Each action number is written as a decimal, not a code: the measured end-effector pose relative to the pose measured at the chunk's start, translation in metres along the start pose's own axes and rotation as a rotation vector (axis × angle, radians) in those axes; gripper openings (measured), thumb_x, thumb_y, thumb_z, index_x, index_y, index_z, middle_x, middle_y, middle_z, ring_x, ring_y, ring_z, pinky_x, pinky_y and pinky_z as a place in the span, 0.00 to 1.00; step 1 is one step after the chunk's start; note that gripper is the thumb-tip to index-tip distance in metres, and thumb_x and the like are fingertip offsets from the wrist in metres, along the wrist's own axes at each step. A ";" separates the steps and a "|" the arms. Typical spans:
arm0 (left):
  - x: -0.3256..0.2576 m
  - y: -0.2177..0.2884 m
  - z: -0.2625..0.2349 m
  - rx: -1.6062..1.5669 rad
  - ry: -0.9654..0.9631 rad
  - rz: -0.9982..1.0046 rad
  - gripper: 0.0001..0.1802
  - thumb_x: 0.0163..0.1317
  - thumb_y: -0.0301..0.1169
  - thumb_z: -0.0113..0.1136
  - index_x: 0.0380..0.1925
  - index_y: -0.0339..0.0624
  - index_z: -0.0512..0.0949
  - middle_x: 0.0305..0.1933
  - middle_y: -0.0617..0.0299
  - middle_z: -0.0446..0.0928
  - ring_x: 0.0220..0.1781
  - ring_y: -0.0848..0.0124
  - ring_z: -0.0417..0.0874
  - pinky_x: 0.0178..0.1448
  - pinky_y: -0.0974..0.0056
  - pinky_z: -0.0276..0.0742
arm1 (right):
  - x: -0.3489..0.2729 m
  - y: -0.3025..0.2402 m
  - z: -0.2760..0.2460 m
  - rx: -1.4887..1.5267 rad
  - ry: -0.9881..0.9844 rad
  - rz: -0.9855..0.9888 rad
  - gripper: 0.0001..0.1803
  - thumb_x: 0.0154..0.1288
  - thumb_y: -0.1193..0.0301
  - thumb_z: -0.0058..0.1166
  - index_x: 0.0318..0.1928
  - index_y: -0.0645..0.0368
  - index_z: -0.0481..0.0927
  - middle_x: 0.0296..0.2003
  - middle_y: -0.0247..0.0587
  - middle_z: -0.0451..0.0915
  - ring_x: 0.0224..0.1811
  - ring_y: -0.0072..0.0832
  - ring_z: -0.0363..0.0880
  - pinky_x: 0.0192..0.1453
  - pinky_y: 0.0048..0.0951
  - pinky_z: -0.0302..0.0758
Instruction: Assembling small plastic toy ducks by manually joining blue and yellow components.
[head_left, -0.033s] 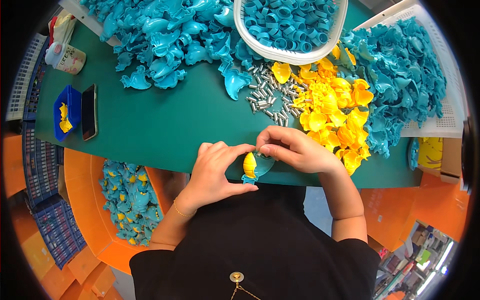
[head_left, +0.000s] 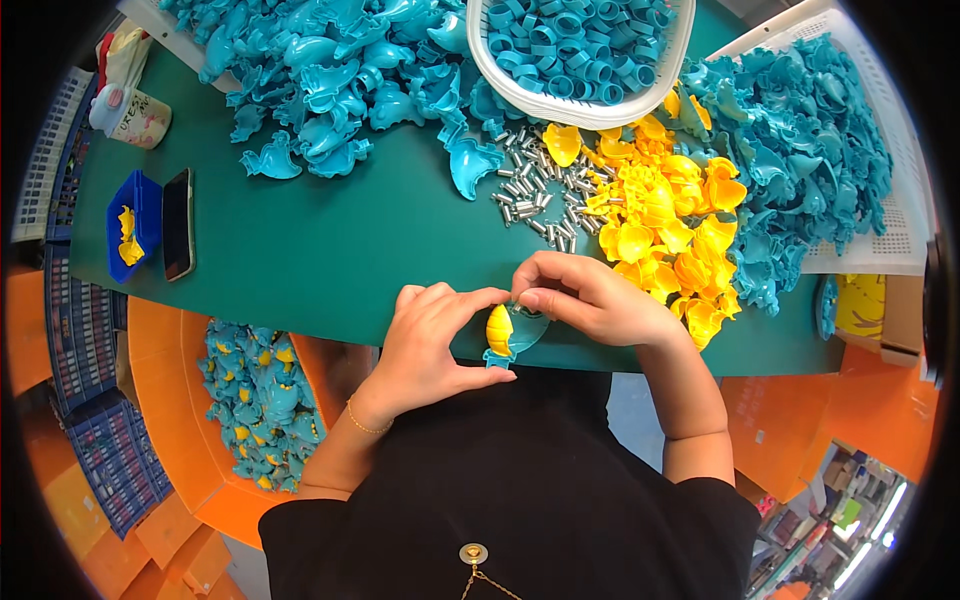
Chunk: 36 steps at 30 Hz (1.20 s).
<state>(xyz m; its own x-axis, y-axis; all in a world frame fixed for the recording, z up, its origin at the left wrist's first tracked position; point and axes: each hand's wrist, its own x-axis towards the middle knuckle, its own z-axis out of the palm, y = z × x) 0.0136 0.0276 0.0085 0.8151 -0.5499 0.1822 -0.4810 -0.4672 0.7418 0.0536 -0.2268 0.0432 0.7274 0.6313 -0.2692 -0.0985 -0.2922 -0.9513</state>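
Close to the table's near edge, my left hand (head_left: 425,345) grips a blue-and-yellow plastic piece (head_left: 499,332) between thumb and index finger. The yellow shell faces up, with a blue tab at its near end. My right hand (head_left: 595,302) is closed in a pinch at the piece's far end. A small shiny bit shows by those fingertips, but I cannot make out what they hold. Beyond my hands lie loose small metal cylinders (head_left: 525,185). To their right is a heap of yellow plastic shells (head_left: 660,205).
Blue plastic shells (head_left: 330,75) are heaped at the far left, others (head_left: 800,150) at the right. A white basket (head_left: 481,60) holds blue rings. Left on the green table (head_left: 300,250) are a phone (head_left: 179,225) and blue box (head_left: 150,210). Below stands an orange bin (head_left: 165,400) of blue-and-yellow pieces.
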 end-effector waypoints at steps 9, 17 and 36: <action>-0.001 -0.001 0.001 -0.001 0.019 -0.015 0.43 0.42 0.49 0.86 0.60 0.49 0.80 0.43 0.67 0.82 0.41 0.67 0.79 0.54 0.60 0.65 | 0.012 0.004 0.005 -0.104 0.005 0.003 0.08 0.82 0.71 0.55 0.49 0.63 0.80 0.39 0.35 0.81 0.43 0.22 0.78 0.51 0.28 0.77; 0.003 0.003 -0.003 -0.034 0.013 0.018 0.40 0.44 0.48 0.85 0.59 0.53 0.81 0.52 0.71 0.85 0.44 0.68 0.80 0.54 0.60 0.64 | 0.006 0.012 0.017 -0.288 0.245 -0.099 0.09 0.73 0.73 0.64 0.50 0.61 0.83 0.40 0.41 0.83 0.41 0.30 0.84 0.46 0.33 0.80; 0.000 0.004 0.007 0.043 0.077 0.011 0.41 0.41 0.51 0.87 0.57 0.52 0.82 0.57 0.69 0.86 0.46 0.68 0.81 0.56 0.61 0.65 | 0.019 0.001 -0.090 -1.055 0.763 0.036 0.14 0.65 0.71 0.68 0.49 0.61 0.89 0.46 0.46 0.86 0.55 0.47 0.83 0.63 0.43 0.79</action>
<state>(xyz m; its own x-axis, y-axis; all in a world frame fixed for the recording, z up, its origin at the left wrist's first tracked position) 0.0091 0.0213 0.0068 0.8312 -0.5013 0.2406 -0.5024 -0.4917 0.7112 0.1286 -0.2799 0.0508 0.9700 0.1478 0.1929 0.1981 -0.9408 -0.2752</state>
